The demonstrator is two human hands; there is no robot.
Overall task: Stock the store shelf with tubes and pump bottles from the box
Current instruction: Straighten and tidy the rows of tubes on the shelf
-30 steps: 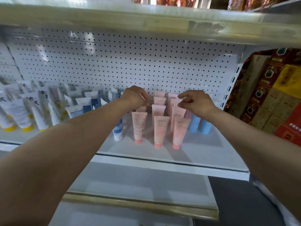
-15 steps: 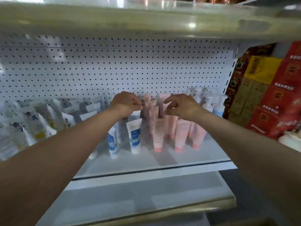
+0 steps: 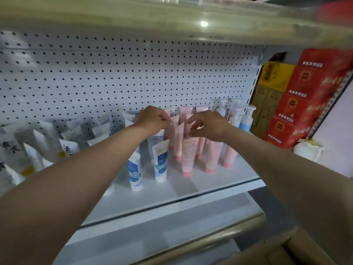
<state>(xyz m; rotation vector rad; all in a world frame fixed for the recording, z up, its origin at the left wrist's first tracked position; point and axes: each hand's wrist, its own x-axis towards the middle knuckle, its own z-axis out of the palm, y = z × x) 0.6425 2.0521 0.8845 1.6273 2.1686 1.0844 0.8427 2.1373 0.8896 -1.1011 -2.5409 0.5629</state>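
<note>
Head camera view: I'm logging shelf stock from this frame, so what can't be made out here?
- Rear pink tubes: count is hidden in the head view by the left hand and right hand.
- Pink tube labels: print too small.
- White tubes at the left: blurred, cut by the frame edge.
- Cardboard box: cut by the bottom edge, contents unseen.
- Pump bottles: labels blurred.

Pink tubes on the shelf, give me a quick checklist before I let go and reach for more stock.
1. Pink tubes standing on their caps: ok.
2. Left hand off the tubes: cannot tell, fingers curled at the tube tops.
3. Right hand free: cannot tell, fingers curled near a tube top.
4. Pump bottles upright at the back right: ok.
5. Bare shelf in front for more: ok.
6. Box within view: ok.
</note>
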